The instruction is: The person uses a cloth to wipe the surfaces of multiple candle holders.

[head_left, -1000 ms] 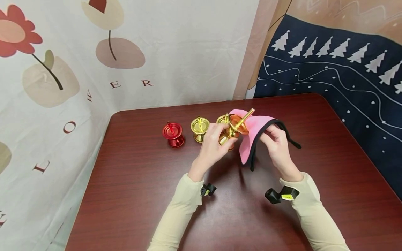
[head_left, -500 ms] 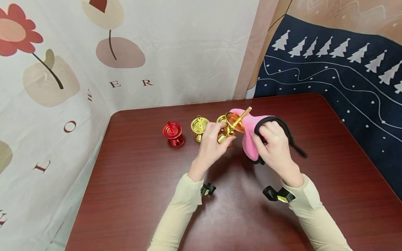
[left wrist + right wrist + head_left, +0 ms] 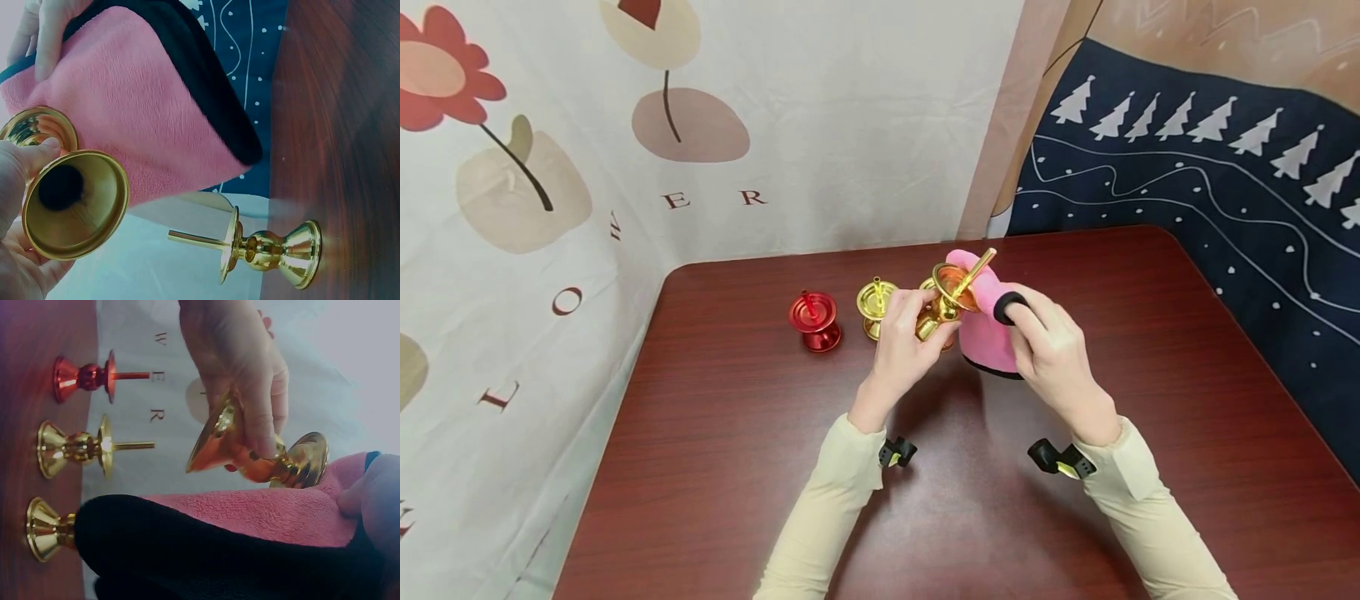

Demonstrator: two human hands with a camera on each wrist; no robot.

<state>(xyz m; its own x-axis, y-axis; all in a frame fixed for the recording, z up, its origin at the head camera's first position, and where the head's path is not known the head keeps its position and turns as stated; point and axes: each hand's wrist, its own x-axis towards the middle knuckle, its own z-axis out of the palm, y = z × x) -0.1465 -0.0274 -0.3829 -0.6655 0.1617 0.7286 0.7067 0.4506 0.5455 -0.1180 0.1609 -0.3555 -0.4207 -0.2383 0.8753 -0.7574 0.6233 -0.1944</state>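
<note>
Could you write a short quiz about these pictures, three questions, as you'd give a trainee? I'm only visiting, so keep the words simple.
1. What colour is the pink cloth edged in?
2. True or false: the red candlestick stands upright on the table.
3. What do the left hand and its fingers hold?
a) The pink cloth
b) A gold candlestick
c) The red candlestick

Key:
1. Black
2. True
3. b
</note>
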